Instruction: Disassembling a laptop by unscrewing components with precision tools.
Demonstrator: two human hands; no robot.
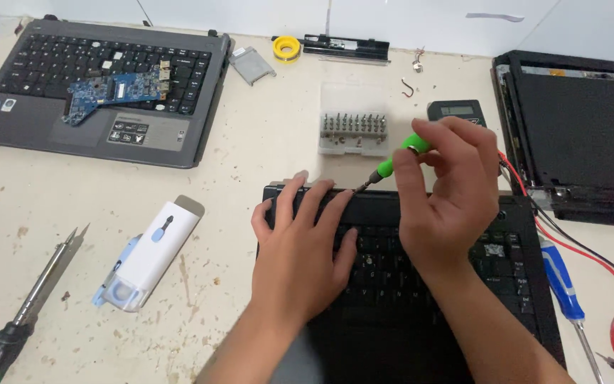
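A black laptop base [513, 284] with its keyboard lies in front of me on the beige table. My left hand [300, 249] rests flat on the keyboard's upper left part, fingers spread toward the top edge. My right hand [449, 192] holds a small green-handled screwdriver [392, 162] tilted down to the left. Its tip touches the laptop's top edge beside my left fingertips.
A clear bit set [353, 128] stands behind the laptop, a multimeter [455, 110] beside it with red and black leads [584, 252]. A blue screwdriver [563, 284] lies right. A grey laptop [51, 128] carrying a blue circuit board [108, 92] sits far left. White tool [151, 256], soldering iron [30, 306], black screen panel [577, 135].
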